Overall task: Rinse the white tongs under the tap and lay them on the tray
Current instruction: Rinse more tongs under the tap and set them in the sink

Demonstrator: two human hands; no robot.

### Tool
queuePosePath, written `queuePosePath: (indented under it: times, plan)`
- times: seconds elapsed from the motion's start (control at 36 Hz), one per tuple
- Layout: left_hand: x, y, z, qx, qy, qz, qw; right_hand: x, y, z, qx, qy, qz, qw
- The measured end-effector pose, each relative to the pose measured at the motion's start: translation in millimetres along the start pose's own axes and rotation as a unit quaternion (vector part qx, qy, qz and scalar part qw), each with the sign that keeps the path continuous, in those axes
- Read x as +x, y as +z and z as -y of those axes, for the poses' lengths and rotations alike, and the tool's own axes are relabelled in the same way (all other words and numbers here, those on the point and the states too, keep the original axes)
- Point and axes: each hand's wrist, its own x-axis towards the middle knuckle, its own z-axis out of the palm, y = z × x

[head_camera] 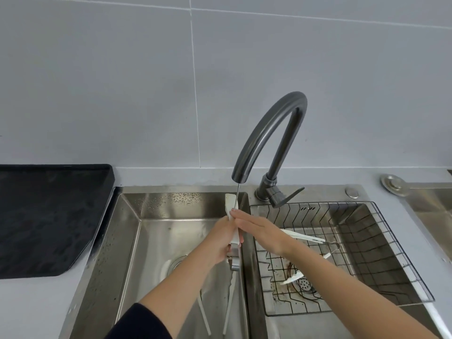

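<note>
Rinsing step, right now. White tongs [229, 204] held up over the left sink [122, 241], white end just under the tap [269, 133], touched by a thin line of water [237, 193]. Left hand [221, 241] wrapped tight round the middle of the tongs. Right hand [259, 230] flat, fingers straight, pressed on the side of the tongs, both hands close together. Metal legs of the tongs hanging low in the sink, spread apart. Not on the tray [49, 216] yet. Next, most likely: turn to wet every side, then lift up and out over the sink's left edge and lay flat on the black tray on the desk [36, 302]. Looks wide enough for them. Careful of the tap above and the sink wall on the way. Wire basket [381, 253] on the right, well apart from that path
</note>
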Motion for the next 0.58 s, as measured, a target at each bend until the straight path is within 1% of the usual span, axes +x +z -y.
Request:
queuePosePath:
  times: [0.08, 0.22, 0.36, 0.44, 0.53, 0.58]
  plan:
    - [3.7, -2.6, 1.0, 0.007, 0.000, 0.005, 1.000, 3.7, 2.9, -0.4, -0.008, -0.001, 0.004, 1.000]
    - [2.4, 0.3, 3.4, 0.034, -0.006, 0.035, 0.999, 8.3, 3.9, -2.7, -0.114, -0.003, 0.013, 0.993]
    - [-5.9, 9.4, 2.9, 0.038, 0.028, 0.034, 0.998, 16.0, 3.8, -2.0, -0.180, -0.003, 0.034, 0.983]
    - [-13.0, 11.7, 4.0, 0.046, 0.042, 0.028, 0.998, 23.2, 3.2, -1.0, -0.199, 0.008, 0.040, 0.979]
    - [-25.2, 15.2, 8.0, 0.041, 0.051, 0.047, 0.997, 32.0, 0.7, 1.0, -0.227, 0.038, 0.030, 0.973]
    - [-29.2, 15.5, 15.1, 0.032, 0.041, 0.051, 0.997, 35.4, -2.4, 1.1, -0.213, 0.048, 0.033, 0.975]
